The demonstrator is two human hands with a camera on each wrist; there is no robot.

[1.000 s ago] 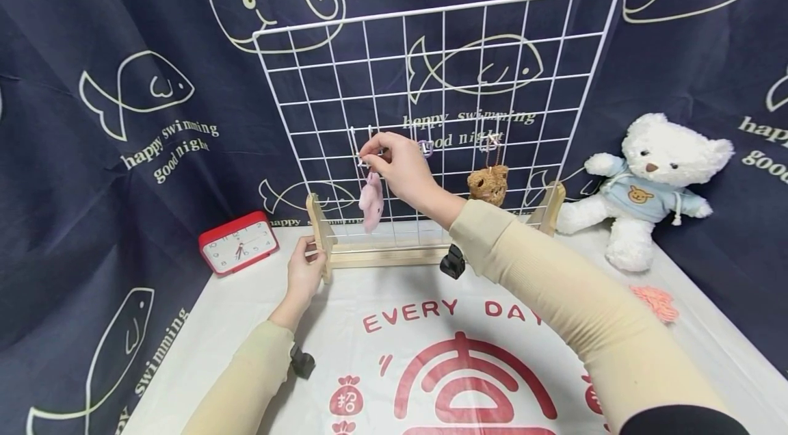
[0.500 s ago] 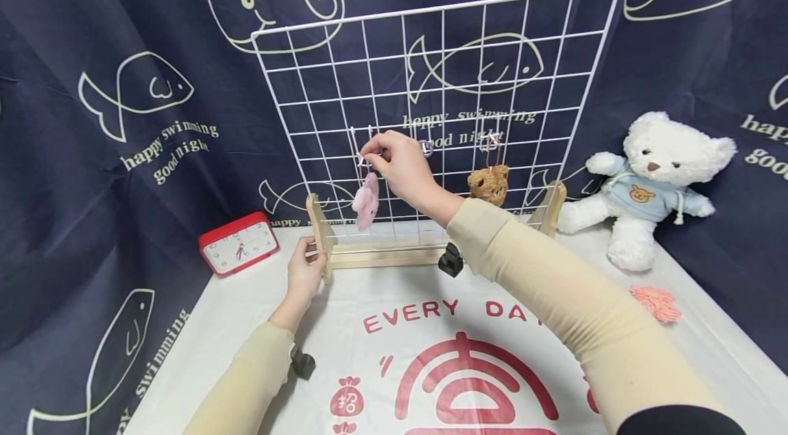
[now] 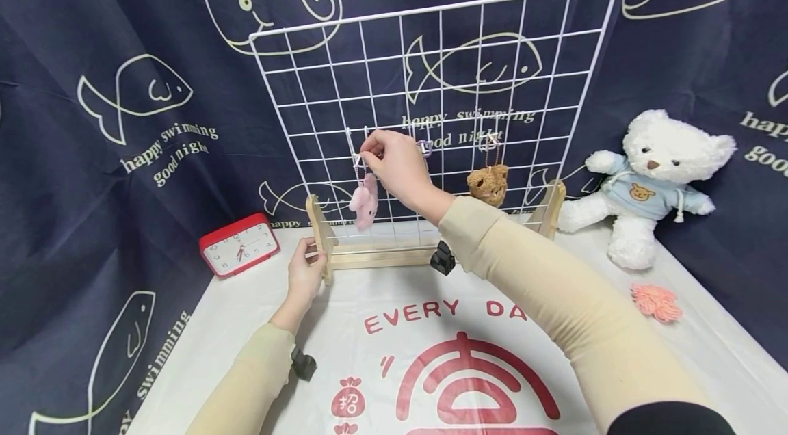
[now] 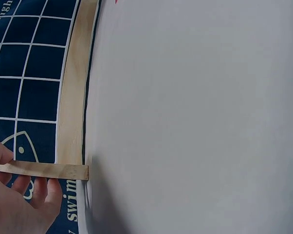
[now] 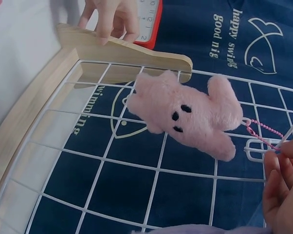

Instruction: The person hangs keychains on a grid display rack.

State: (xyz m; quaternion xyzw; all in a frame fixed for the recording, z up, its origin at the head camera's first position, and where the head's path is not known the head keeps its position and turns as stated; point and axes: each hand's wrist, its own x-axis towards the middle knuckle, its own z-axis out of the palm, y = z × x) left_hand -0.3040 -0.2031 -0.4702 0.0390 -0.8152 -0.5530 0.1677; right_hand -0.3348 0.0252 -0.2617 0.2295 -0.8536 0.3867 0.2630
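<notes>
My right hand (image 3: pixel 397 160) pinches the pink ball chain (image 5: pixel 264 131) of a pink plush keychain (image 3: pixel 364 204) at a white hook on the wire grid rack (image 3: pixel 440 9). The plush hangs in front of the wires, its dark eyes and nose facing the right wrist camera (image 5: pixel 185 109). My fingers partly hide the hook's tip, so I cannot tell if the chain is over it. With thumb and fingers, my left hand (image 3: pixel 304 271) grips the wooden end support (image 4: pixel 54 169) at the rack's left side.
A brown bear keychain (image 3: pixel 488 185) hangs from a hook further right. A red clock (image 3: pixel 240 243) stands left of the rack. To the right sit a white teddy bear (image 3: pixel 645 185) and a coral-coloured item (image 3: pixel 656 302). Something lilac (image 5: pixel 200 229) shows at the right wrist view's bottom edge.
The pink plush has shifted slightly left with my right hand, and more of its chain shows beneath the fingers. My left hand stays on the wooden support.
</notes>
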